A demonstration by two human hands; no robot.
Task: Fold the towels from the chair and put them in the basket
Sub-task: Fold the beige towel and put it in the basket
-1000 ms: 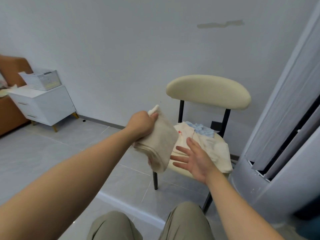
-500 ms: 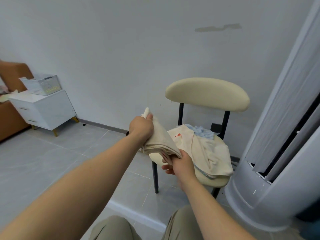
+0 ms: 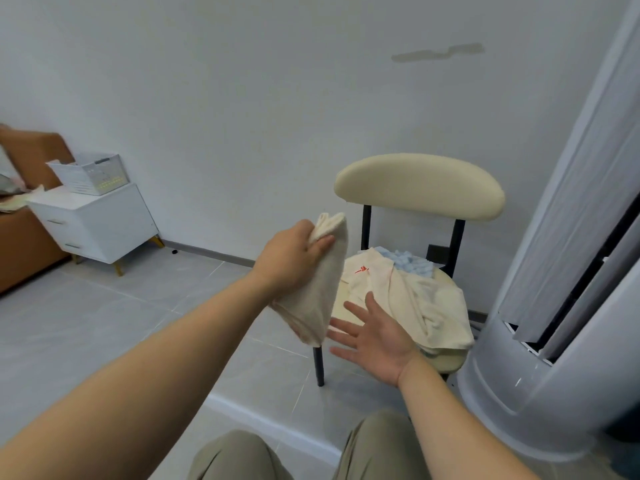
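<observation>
Towel (image 3: pixel 317 292), cream terry folded narrow, droops from left hand (image 3: pixel 289 259).

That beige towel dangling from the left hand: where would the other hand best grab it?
Take the beige towel at its loose bottom edge, coming from the right and slightly below. It hangs doubled from the left hand, which grips its top, so the bottom end is free, and the open right hand is right beside it.

Folded beige towel (image 3: pixel 317 292) hangs; perhaps three towels (image 3: pixel 415 299) heaped on chair (image 3: pixel 419 185).
</observation>
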